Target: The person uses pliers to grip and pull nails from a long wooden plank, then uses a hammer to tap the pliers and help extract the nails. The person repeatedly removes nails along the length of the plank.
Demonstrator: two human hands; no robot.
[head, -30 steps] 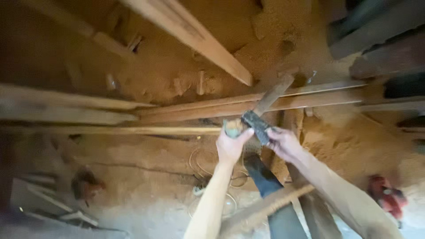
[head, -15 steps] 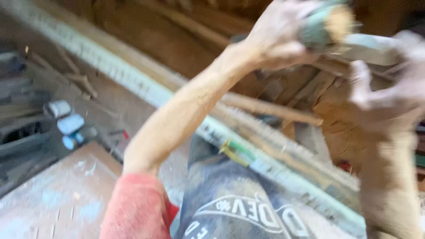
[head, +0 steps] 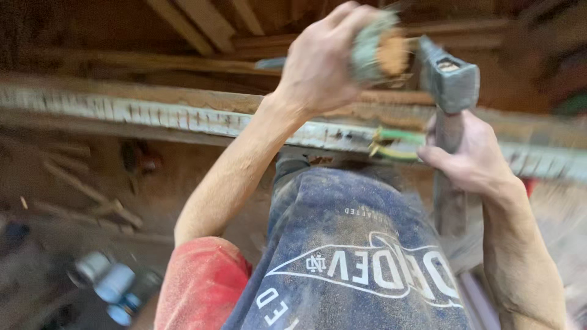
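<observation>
My left hand (head: 318,67) is raised near the top of the view, closed around a round wooden handle (head: 382,52) with a greenish band, its cut end facing me. Just to its right, my right hand (head: 471,159) grips the wooden shaft of a hammer (head: 449,76). The hammer's grey metal head stands upright, close beside the handle's end. Both hands are blurred by motion. What the round handle belongs to is hidden behind my fist.
A long plank (head: 153,116) with pale marks along its edge runs across behind my arms, with a green and yellow piece (head: 391,143) on it. Wood scraps (head: 92,195) lie at the left. Blurred bluish cans (head: 113,284) sit lower left. My dusty blue shirt fills the bottom.
The view swung from the sawdust floor to my own chest and arms. Both hands rose with the handle and hammer, and my right hand now holds the hammer upright beside the handle.
</observation>
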